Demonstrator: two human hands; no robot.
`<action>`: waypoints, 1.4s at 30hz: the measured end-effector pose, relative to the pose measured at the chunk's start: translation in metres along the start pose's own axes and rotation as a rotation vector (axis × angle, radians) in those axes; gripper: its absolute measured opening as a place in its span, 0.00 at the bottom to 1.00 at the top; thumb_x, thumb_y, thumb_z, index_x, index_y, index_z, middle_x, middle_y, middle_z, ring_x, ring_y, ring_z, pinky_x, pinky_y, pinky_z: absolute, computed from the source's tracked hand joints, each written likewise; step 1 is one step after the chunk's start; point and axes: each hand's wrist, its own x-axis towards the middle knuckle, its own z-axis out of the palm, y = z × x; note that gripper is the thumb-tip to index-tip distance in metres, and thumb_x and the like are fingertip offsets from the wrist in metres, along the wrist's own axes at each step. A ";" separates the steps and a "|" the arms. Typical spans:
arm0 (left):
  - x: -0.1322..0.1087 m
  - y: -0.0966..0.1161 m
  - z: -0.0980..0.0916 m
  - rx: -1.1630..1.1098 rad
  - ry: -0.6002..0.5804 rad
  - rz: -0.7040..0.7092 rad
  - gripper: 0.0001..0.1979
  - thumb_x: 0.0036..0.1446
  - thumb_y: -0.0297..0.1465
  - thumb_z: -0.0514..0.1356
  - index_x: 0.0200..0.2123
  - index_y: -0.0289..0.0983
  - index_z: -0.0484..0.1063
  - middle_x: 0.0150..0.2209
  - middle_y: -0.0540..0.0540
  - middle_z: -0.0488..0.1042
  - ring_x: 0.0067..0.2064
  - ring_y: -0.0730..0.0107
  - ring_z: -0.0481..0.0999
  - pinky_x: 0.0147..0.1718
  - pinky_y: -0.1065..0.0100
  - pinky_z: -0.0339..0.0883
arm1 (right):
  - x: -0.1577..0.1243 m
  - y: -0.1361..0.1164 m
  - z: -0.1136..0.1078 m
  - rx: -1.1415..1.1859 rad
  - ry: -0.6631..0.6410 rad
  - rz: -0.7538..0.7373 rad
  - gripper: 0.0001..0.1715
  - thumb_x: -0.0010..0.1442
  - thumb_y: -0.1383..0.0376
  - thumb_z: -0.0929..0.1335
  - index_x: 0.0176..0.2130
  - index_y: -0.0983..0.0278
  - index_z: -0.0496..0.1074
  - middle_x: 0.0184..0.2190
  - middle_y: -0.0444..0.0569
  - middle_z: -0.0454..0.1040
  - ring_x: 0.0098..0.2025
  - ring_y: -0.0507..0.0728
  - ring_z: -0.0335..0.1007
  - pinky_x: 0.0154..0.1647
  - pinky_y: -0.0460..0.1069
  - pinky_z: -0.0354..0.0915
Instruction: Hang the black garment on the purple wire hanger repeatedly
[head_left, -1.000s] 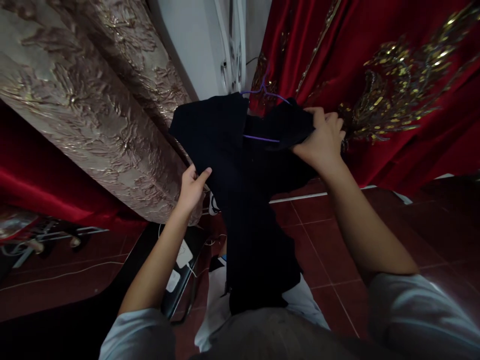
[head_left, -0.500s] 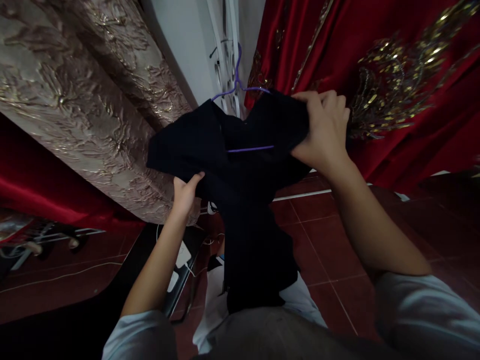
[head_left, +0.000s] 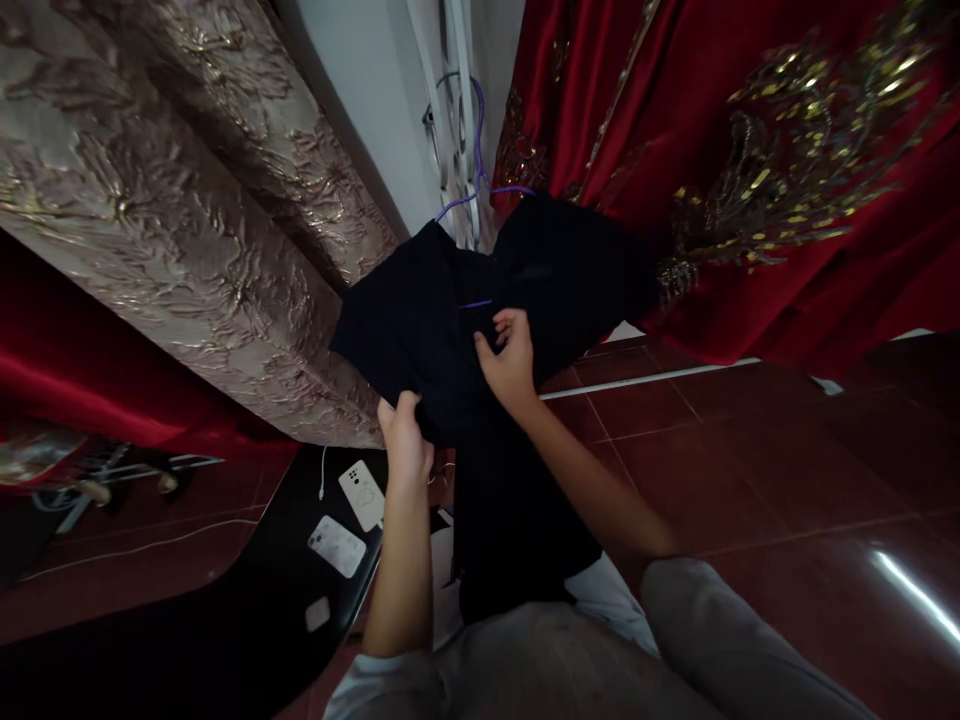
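Note:
A dark navy top hangs in front of me on a purple hanger, its neck gaping and a short piece of the hanger's lower bar showing inside. At its lower left side my left hand is closed on the fabric, thumb in front and the other fingers mostly hidden. My right hand lies over the front of the top, just below the neck opening. Its fingers are loosely curled, with the thumb apart from them. The long lower part of the top falls dark towards my legs.
White rack bars stand behind the hanger. Textured beige fabric hangs left, and a red garment with gold sequins hangs right. On a black table lie two phones and a small pale object. The floor is red tile.
My right hand has left the top's right shoulder and come left and down to its front. My left hand has shifted slightly right and down, still on the fabric. More of the table shows.

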 end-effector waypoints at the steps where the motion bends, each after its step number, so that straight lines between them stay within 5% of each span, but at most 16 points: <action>1: -0.005 0.000 0.004 -0.029 0.081 -0.001 0.09 0.50 0.32 0.62 0.37 0.40 0.71 0.37 0.49 0.78 0.42 0.66 0.78 0.42 0.69 0.74 | -0.009 0.009 0.008 0.054 -0.010 0.086 0.16 0.57 0.63 0.68 0.44 0.60 0.61 0.40 0.48 0.65 0.36 0.54 0.63 0.42 0.52 0.66; 3: -0.013 -0.001 0.009 -0.074 0.204 0.012 0.09 0.48 0.29 0.62 0.36 0.40 0.71 0.37 0.49 0.79 0.42 0.65 0.78 0.43 0.69 0.73 | -0.026 0.022 0.013 0.143 -0.015 0.261 0.16 0.54 0.65 0.68 0.42 0.60 0.60 0.35 0.44 0.63 0.33 0.52 0.61 0.39 0.49 0.64; 7: -0.019 -0.009 0.002 -0.081 0.219 0.122 0.10 0.52 0.28 0.63 0.40 0.40 0.72 0.42 0.48 0.78 0.49 0.65 0.78 0.52 0.68 0.71 | -0.049 0.029 -0.011 0.259 -0.187 0.596 0.12 0.54 0.58 0.67 0.35 0.60 0.60 0.27 0.41 0.63 0.28 0.51 0.61 0.31 0.47 0.60; 12: -0.023 -0.020 -0.010 0.106 0.323 0.466 0.22 0.53 0.26 0.66 0.52 0.40 0.70 0.56 0.44 0.73 0.59 0.63 0.73 0.61 0.63 0.65 | -0.064 0.010 -0.052 0.302 -0.417 0.691 0.17 0.55 0.51 0.67 0.30 0.63 0.67 0.23 0.43 0.69 0.23 0.50 0.63 0.24 0.46 0.56; 14: -0.029 -0.020 -0.005 0.187 0.209 0.457 0.20 0.56 0.26 0.65 0.53 0.39 0.72 0.55 0.43 0.74 0.58 0.62 0.74 0.61 0.61 0.66 | -0.070 0.002 -0.059 0.311 -0.411 0.685 0.18 0.57 0.51 0.68 0.32 0.63 0.68 0.23 0.41 0.68 0.23 0.49 0.62 0.25 0.45 0.57; 18: -0.046 -0.020 0.017 0.277 -0.341 0.253 0.11 0.61 0.27 0.62 0.47 0.38 0.76 0.45 0.43 0.78 0.51 0.61 0.78 0.56 0.60 0.71 | -0.078 -0.004 -0.062 0.297 -0.460 0.673 0.22 0.60 0.48 0.68 0.32 0.64 0.69 0.22 0.41 0.68 0.24 0.49 0.62 0.25 0.46 0.56; 20: -0.054 -0.022 0.028 0.280 -0.467 0.215 0.09 0.63 0.28 0.61 0.46 0.38 0.75 0.43 0.44 0.77 0.48 0.62 0.78 0.54 0.61 0.72 | -0.078 -0.004 -0.062 0.275 -0.438 0.622 0.24 0.60 0.47 0.69 0.27 0.64 0.67 0.20 0.41 0.66 0.23 0.49 0.61 0.26 0.46 0.56; 24: -0.060 -0.029 0.041 0.265 -0.441 0.234 0.05 0.66 0.30 0.61 0.44 0.37 0.75 0.39 0.45 0.76 0.44 0.65 0.78 0.48 0.65 0.72 | -0.070 -0.007 -0.069 0.269 -0.327 0.510 0.26 0.58 0.49 0.72 0.23 0.63 0.64 0.18 0.40 0.64 0.22 0.48 0.58 0.25 0.46 0.53; 31: -0.055 -0.040 0.048 0.209 -0.375 0.268 0.04 0.66 0.28 0.60 0.43 0.37 0.74 0.38 0.45 0.76 0.43 0.66 0.77 0.45 0.66 0.71 | -0.069 -0.014 -0.074 0.416 -0.455 0.487 0.19 0.62 0.52 0.71 0.31 0.65 0.74 0.19 0.40 0.64 0.22 0.47 0.58 0.25 0.45 0.54; 35: -0.046 -0.045 0.048 0.230 -0.291 0.335 0.03 0.65 0.29 0.62 0.39 0.36 0.75 0.36 0.46 0.76 0.40 0.66 0.78 0.44 0.67 0.71 | -0.041 -0.028 -0.071 0.542 -0.499 0.570 0.17 0.60 0.54 0.72 0.30 0.65 0.75 0.15 0.39 0.63 0.16 0.46 0.52 0.18 0.45 0.46; 42: -0.022 -0.069 0.053 0.399 -0.311 0.423 0.04 0.65 0.28 0.60 0.36 0.36 0.72 0.33 0.47 0.72 0.36 0.68 0.75 0.39 0.68 0.70 | 0.070 -0.093 -0.053 0.597 -0.284 0.262 0.17 0.64 0.56 0.72 0.29 0.66 0.74 0.18 0.42 0.67 0.16 0.45 0.53 0.16 0.43 0.42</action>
